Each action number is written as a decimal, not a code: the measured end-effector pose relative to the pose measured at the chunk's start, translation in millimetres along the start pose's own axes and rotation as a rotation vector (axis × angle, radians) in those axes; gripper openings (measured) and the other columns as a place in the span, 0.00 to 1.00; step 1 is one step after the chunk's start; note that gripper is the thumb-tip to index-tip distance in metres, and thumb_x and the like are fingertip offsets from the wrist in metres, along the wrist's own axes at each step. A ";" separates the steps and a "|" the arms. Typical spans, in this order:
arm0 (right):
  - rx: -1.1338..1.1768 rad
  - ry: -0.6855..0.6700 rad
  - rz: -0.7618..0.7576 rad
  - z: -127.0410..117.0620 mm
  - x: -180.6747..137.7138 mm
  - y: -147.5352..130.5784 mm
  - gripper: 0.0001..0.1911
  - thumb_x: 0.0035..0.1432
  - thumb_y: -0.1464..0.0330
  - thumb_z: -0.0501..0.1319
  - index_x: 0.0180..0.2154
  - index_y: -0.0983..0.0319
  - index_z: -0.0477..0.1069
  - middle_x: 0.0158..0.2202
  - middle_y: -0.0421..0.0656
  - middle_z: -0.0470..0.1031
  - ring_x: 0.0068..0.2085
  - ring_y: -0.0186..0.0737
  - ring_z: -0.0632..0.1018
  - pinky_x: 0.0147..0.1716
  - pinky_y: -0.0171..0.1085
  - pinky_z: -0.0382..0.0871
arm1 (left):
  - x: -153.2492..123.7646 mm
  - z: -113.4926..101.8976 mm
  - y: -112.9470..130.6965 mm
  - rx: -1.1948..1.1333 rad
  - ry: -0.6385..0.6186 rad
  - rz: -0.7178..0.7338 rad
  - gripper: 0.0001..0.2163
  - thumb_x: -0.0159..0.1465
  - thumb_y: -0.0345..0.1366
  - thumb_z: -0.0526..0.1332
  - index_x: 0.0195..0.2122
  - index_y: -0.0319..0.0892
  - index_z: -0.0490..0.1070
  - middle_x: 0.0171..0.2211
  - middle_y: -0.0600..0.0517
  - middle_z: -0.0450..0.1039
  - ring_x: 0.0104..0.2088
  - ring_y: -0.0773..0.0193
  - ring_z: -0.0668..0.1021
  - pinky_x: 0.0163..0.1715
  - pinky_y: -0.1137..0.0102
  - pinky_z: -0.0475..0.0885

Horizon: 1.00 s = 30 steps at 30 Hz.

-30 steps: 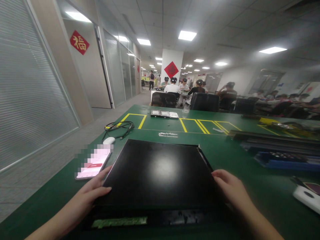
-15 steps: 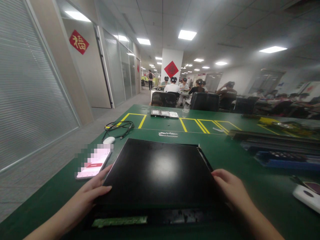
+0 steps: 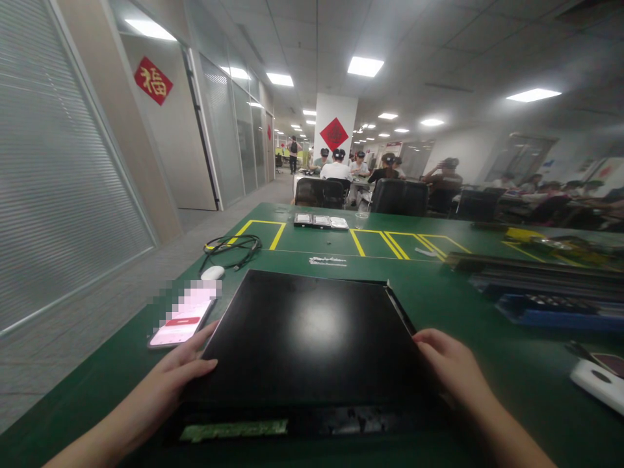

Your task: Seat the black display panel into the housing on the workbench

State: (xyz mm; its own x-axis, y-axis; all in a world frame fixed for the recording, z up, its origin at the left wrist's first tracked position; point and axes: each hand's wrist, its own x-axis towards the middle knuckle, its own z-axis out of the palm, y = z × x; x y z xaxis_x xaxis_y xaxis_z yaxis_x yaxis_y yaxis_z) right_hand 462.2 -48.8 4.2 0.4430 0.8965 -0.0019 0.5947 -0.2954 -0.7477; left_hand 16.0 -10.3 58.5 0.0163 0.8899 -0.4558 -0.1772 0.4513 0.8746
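Black panel (image 3: pixel 312 338) is laid flat on green table (image 3: pixel 439 305), low centre of view, near edge toward 6 o'clock. A green board strip (image 3: pixel 233 430) is seen just under that near edge.

Panel's L edge, approx. 8 o'clock, is clasped by L hand (image 3: pixel 170 380): thumb laid on top face, remaining fingers pressed together along the side. R edge, approx. 4 o'clock, is clasped by R hand (image 3: pixel 451 370): fingers held together & curled over the rim, tips pointed to 12. Whether fingertips are hooked beneath cannot be told.

Phone (image 3: pixel 181 323), screen lit, is placed just beside panel at 9–10 o'clock, near L hand's index tip. Mouse (image 3: pixel 212 273) is found at 11, w/ coiled cable (image 3: pixel 234 247) farther out on the same line. White label (image 3: pixel 327 262) is stuck to table at 12, just past panel's far edge; row of small trays (image 3: pixel 320 221) lies beyond it by yellow tape lines (image 3: pixel 370 244). Blue tray (image 3: pixel 550 309) is set at 2–3 o'clock, well apart. White device (image 3: pixel 597 383) lies at 3–4, by view's edge.

Other people are seated at far tables, 12 o'clock.
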 end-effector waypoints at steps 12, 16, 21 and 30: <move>-0.018 0.034 -0.055 -0.2 -0.6 -4.7 0.13 0.50 0.58 0.59 0.31 0.55 0.79 0.31 0.40 0.83 0.34 0.46 0.81 0.31 0.39 0.71 | 19.3 -18.7 -13.4 -0.034 -0.081 0.033 0.53 0.45 0.37 0.76 0.71 0.47 0.51 0.45 0.49 0.85 0.46 0.45 0.84 0.37 0.66 0.81; -0.072 0.046 -0.077 -2.2 -1.9 -10.5 0.14 0.49 0.58 0.58 0.31 0.56 0.79 0.32 0.41 0.83 0.35 0.47 0.81 0.33 0.40 0.71 | 20.3 -19.9 -15.1 0.001 -0.078 0.049 0.51 0.46 0.37 0.76 0.70 0.49 0.54 0.44 0.49 0.86 0.44 0.45 0.85 0.36 0.65 0.81; -0.078 0.012 -0.069 -3.4 -3.0 -12.5 0.15 0.50 0.56 0.57 0.31 0.55 0.78 0.33 0.40 0.83 0.37 0.47 0.81 0.37 0.40 0.70 | 14.8 -16.4 -12.9 0.010 -0.038 0.066 0.51 0.46 0.41 0.76 0.70 0.49 0.54 0.51 0.48 0.82 0.48 0.43 0.83 0.40 0.63 0.81; -0.055 -0.007 -0.038 -1.0 -1.4 -5.3 0.14 0.52 0.58 0.58 0.34 0.55 0.78 0.34 0.40 0.83 0.37 0.46 0.82 0.33 0.38 0.71 | 8.2 -12.1 -10.6 0.044 -0.080 0.098 0.50 0.49 0.42 0.76 0.70 0.49 0.53 0.47 0.46 0.84 0.32 0.49 0.85 0.22 0.65 0.80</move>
State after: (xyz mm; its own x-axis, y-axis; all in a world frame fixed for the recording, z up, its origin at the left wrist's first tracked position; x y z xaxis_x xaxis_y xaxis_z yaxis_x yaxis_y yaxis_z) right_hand 459.1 -48.9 8.9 0.4148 0.9097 0.0209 0.6473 -0.2789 -0.7094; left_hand 6.0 -8.6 43.5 0.0797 0.9315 -0.3550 -0.1381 0.3630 0.9215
